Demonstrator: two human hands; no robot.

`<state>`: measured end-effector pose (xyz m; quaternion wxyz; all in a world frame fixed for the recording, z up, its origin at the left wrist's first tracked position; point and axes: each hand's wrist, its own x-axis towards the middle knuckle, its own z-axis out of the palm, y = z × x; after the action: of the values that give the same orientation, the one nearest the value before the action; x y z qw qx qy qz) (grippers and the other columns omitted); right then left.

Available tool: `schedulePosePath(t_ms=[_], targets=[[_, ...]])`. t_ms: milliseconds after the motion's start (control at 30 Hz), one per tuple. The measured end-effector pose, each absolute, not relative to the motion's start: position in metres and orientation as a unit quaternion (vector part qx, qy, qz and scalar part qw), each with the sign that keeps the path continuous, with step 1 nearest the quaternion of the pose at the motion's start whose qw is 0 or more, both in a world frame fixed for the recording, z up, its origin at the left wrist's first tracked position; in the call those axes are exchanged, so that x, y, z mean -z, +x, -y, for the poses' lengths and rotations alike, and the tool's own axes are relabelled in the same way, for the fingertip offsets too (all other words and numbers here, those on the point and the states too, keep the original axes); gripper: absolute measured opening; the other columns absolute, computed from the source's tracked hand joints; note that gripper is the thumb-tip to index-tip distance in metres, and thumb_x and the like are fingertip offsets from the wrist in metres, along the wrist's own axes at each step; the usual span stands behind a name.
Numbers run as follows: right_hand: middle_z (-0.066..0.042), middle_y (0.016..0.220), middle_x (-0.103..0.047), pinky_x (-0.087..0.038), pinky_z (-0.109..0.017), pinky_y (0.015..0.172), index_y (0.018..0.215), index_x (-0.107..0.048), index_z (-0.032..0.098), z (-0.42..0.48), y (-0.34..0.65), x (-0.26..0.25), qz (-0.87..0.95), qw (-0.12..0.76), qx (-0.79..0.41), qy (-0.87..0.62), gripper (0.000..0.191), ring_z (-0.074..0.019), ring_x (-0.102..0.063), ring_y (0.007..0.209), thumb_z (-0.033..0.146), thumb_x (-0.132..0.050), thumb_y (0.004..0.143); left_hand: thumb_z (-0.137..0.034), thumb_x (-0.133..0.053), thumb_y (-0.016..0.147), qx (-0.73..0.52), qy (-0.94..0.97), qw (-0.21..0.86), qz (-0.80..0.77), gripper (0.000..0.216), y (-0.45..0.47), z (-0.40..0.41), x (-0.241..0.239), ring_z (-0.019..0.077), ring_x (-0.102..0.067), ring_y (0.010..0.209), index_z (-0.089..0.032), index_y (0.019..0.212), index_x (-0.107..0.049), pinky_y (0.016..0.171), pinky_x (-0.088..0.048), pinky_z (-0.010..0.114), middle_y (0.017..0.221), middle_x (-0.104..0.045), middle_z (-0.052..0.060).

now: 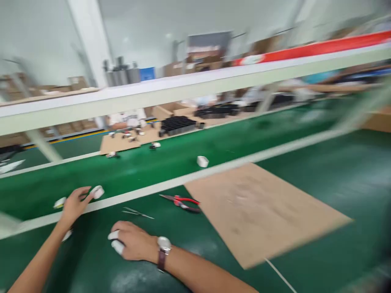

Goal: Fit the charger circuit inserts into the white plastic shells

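At the left, my left hand (74, 205) reaches over the pale strip at the belt's edge. Its thumb and forefinger pinch a small white part (97, 192) at its near end. Another whitish part (60, 202) lies just left of that hand, and one more (67, 235) is partly hidden by the forearm. My right hand (134, 241) is low over the dark green worktop, fingers curled, white covers on two fingertips; what they hold, if anything, is not clear. Tweezers (138, 213) lie beyond it. Red-handled pliers (180, 202) rest farther right.
A brown cardboard sheet (262, 211) covers part of the worktop at right. On the green belt (244, 140) stands a lone white part (202, 161). Across the belt are small parts on cardboard and a black tray (177, 124). A raised shelf rail (171, 90) spans the view.
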<state>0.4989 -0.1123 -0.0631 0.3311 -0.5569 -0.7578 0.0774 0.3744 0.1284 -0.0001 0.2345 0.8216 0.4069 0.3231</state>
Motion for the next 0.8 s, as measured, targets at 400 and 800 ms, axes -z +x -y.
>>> schedulePosePath(t_ms=[400,800], targets=[[-0.008,0.112,-0.067,-0.062,-0.044,0.092,0.116,-0.064,0.024,0.114,0.493,0.077,0.743,0.408,-0.099,-0.52,0.025,-0.025,-0.068,0.102,0.014,-0.047,0.101,-0.041,-0.081,0.075,-0.222,0.8,0.146,-0.538,0.057,0.264,-0.189,0.0,0.0351,-0.073,0.113,-0.016,0.125,-0.071,0.099,-0.057,0.041,0.123,-0.077,0.014],[-0.017,0.137,-0.06,-0.059,-0.056,0.102,0.15,-0.043,0.023,0.111,0.505,0.099,0.729,0.416,-0.007,-0.544,0.048,-0.0325,-0.062,0.126,0.029,-0.054,0.104,-0.031,-0.088,0.074,-0.164,0.93,0.196,-0.265,0.069,0.312,-0.019,0.029,0.0306,-0.07,0.111,-0.022,0.138,-0.064,0.104,-0.054,0.044,0.121,-0.076,0.011]])
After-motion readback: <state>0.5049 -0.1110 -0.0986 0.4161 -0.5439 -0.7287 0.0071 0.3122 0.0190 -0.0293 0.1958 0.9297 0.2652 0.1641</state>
